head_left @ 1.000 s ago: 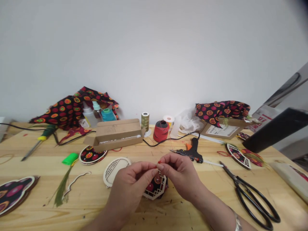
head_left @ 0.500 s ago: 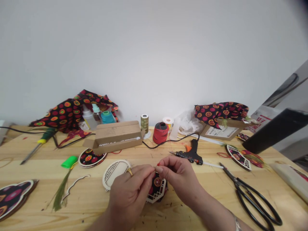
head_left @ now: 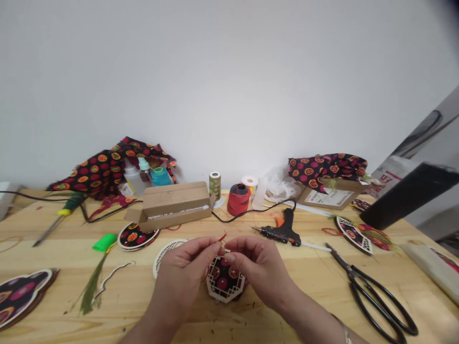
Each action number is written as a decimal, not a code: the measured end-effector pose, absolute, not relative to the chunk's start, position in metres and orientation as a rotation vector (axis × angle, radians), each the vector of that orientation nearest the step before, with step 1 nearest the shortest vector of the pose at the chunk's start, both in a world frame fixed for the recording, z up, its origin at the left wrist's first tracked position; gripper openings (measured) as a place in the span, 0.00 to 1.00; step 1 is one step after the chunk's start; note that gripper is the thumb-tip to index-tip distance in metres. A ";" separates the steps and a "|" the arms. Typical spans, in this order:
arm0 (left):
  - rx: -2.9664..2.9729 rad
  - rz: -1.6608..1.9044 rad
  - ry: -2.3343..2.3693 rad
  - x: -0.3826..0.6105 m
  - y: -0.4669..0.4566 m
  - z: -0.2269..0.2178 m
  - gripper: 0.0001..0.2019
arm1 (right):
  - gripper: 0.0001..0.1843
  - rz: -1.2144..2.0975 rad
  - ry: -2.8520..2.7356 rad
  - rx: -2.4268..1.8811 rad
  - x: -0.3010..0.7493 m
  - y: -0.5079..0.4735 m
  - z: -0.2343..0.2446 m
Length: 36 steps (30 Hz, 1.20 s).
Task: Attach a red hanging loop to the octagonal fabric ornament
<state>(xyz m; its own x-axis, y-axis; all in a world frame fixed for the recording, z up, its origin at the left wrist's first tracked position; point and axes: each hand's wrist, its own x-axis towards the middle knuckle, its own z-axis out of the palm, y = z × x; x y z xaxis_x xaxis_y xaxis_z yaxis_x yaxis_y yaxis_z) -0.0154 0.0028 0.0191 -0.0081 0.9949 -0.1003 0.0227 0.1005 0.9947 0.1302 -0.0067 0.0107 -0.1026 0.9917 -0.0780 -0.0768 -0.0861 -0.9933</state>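
An octagonal ornament (head_left: 225, 283) with a pale lattice frame over dark, flower-patterned fabric lies in front of me, between my hands. My left hand (head_left: 186, 270) is closed in a pinch above its upper left edge. A short end of red cord (head_left: 223, 237) sticks up from those fingertips. On the other side my right hand (head_left: 263, 267) is also closed, thumb and forefinger meeting at the ornament's top edge. Whatever lies between the right fingertips is hidden. Partly behind my left hand is a round pale lattice frame (head_left: 163, 255).
Black scissors (head_left: 375, 296) lie at the right, with a glue gun (head_left: 285, 231) behind my right hand. Farther back stand a red thread spool (head_left: 238, 199) and an open cardboard box (head_left: 175, 205). On the left are a green tassel (head_left: 93, 282) and a screwdriver (head_left: 57, 219).
The red cord end, earlier by my right fingertips, now shows at my left ones. My left hand has shifted a little, uncovering more of the octagonal ornament.
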 end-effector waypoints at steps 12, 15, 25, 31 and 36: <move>0.872 1.037 1.036 -0.015 0.003 0.015 0.10 | 0.10 0.504 -1.879 -1.253 0.139 -0.011 0.001; 0.867 1.080 1.055 -0.013 0.002 0.019 0.08 | 0.11 0.291 -2.015 -1.214 0.140 -0.013 0.001; 0.853 1.157 1.191 -0.011 0.001 0.023 0.05 | 0.08 -0.173 -2.221 -1.038 0.139 -0.017 -0.001; 0.806 1.140 1.153 -0.011 0.002 0.020 0.04 | 0.08 -0.236 -2.370 -0.970 0.141 -0.018 -0.003; 0.848 1.115 1.149 -0.011 0.001 0.019 0.04 | 0.09 -0.296 -2.412 -0.933 0.142 -0.020 0.001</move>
